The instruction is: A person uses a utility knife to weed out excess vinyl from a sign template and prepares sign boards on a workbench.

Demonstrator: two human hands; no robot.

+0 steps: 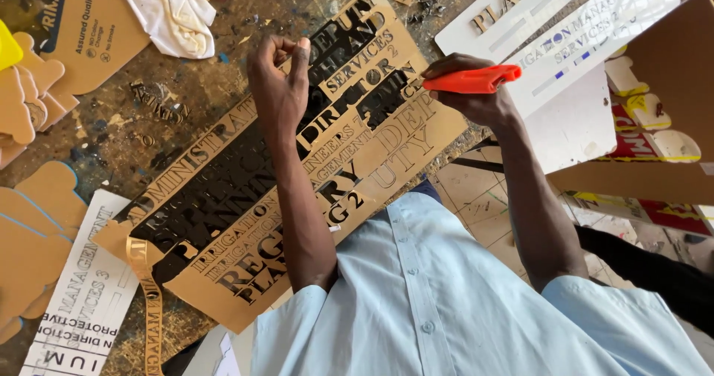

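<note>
A light blue shirt fills the bottom of the frame, nearest the camera, with both bare forearms reaching up from it. Just past that, a big tan sheet with cut-out lettering is spread over the scuffed worktable, running from lower left up to centre. It looks thin and light, a bit floppy, and the narrow bridges between the letters would probably tear easily, so it's best gripped on a solid border rather than across the lettering.

The left hand is raised over the sheet in the upper middle, fingertips pinched together; a tiny scrap may be held there, but that can't be made out. The right hand, right of centre, is wrapped firmly around an orange utility knife at the sheet's upper edge.

Further off, a white cloth is bunched at upper left, a white stencil sheet sits upper right, and a white printed strip lies at lower left.
</note>
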